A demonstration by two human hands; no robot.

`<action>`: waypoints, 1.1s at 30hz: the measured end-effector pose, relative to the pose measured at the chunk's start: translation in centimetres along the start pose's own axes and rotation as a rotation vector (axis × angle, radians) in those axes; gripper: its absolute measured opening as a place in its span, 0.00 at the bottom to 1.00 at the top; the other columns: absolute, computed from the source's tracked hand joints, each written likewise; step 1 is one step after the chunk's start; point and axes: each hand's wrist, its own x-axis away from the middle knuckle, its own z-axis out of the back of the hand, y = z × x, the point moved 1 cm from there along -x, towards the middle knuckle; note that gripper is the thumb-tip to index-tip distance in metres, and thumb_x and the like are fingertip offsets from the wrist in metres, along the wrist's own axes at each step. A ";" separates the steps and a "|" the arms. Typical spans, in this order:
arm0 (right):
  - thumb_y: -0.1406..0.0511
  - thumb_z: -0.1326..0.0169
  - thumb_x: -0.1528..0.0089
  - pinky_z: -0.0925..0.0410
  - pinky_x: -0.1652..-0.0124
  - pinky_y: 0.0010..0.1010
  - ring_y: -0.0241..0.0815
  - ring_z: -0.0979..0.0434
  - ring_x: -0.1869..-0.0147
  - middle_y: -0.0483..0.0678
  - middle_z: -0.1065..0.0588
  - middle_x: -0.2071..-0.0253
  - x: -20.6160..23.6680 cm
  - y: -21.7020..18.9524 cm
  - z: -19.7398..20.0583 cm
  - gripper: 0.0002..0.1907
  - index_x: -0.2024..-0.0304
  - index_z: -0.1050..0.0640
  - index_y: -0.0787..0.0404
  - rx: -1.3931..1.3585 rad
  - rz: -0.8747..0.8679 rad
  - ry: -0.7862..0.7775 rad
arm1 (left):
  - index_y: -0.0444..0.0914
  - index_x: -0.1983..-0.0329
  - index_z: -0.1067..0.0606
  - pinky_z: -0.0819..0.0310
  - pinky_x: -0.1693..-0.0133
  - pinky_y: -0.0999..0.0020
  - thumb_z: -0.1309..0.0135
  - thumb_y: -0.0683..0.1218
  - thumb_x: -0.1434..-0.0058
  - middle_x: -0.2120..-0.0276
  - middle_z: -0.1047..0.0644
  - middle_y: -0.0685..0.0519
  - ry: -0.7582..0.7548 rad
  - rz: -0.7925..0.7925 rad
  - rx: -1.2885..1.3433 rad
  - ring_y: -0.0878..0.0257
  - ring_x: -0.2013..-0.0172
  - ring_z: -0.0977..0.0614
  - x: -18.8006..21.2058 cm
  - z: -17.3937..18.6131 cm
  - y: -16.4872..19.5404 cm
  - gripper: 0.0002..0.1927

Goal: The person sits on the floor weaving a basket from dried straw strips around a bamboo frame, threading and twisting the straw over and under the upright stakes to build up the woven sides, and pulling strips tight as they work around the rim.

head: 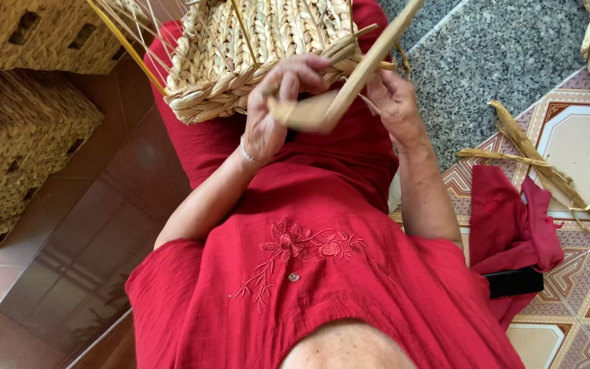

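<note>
From the head camera, looking down over a red embroidered dress (308, 273), a half-woven basket (254, 48) of pale straw rests on the person's lap, tipped toward them so its braided rim (206, 96) faces the hands. The left hand (271, 113) is curled closed, fingers folded over the rim and pinching the wide end of a flat dried strand (349, 82) against the basket. The right hand (390, 102) sits just beside it, fingers bent and partly closed around the same strand where it meets the rim (how firmly it grips I cannot tell). The strand runs up and away to the right, past the top of the frame. As a judgement, the weaving looks well along: the wall is plaited and the rim braid mostly formed, while thin upright stakes (128, 34) stand loose at the left, so some edge seems unfinished. Finished woven baskets (22, 130) stack to the left on the tile floor (582, 301); loose strands (534, 157), a red cloth (510, 225) and a small black object (513, 281) lie to the right.
</note>
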 end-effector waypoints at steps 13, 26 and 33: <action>0.71 0.44 0.25 0.25 0.46 0.31 0.37 0.25 0.47 0.50 0.26 0.46 -3.0 -1.7 -2.3 0.03 0.50 0.21 0.64 0.162 0.591 0.262 | 0.33 0.49 0.26 0.24 0.39 0.60 0.66 0.59 0.20 0.36 0.28 0.41 0.107 0.166 0.186 0.57 0.44 0.20 1.5 1.5 -0.9 0.26; 0.69 0.46 0.28 0.25 0.69 0.25 0.33 0.19 0.69 0.47 0.19 0.67 -7.1 1.1 -1.3 0.05 0.57 0.21 0.63 0.116 0.443 0.402 | 0.33 0.51 0.23 0.31 0.31 0.59 0.62 0.56 0.19 0.33 0.27 0.42 -0.059 0.016 -0.134 0.51 0.35 0.23 2.6 2.6 -1.8 0.24; 0.70 0.38 0.31 0.29 0.69 0.24 0.32 0.23 0.70 0.47 0.19 0.68 -7.1 1.4 0.2 0.02 0.60 0.17 0.62 -0.110 0.337 0.353 | 0.33 0.52 0.23 0.28 0.34 0.61 0.58 0.52 0.19 0.35 0.27 0.41 -0.189 -0.186 -0.563 0.47 0.36 0.22 3.2 2.2 -0.7 0.19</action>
